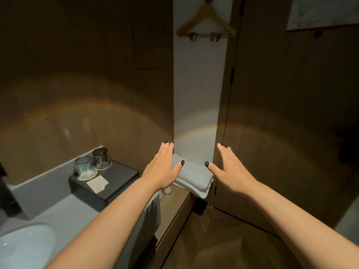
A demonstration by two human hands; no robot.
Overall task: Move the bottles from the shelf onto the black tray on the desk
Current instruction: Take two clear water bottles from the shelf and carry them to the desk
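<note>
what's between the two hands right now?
Head view: the folded grey towel on the shelf lies between the left hand and right hand; neither holds anything.

A single wide-angle view looks from head height forward and down, so both bare forearms run in from the bottom edge (there is no second view to overlap). It faces a wall corner, with the grey counter (pixel 50 206) low on the left.
</note>
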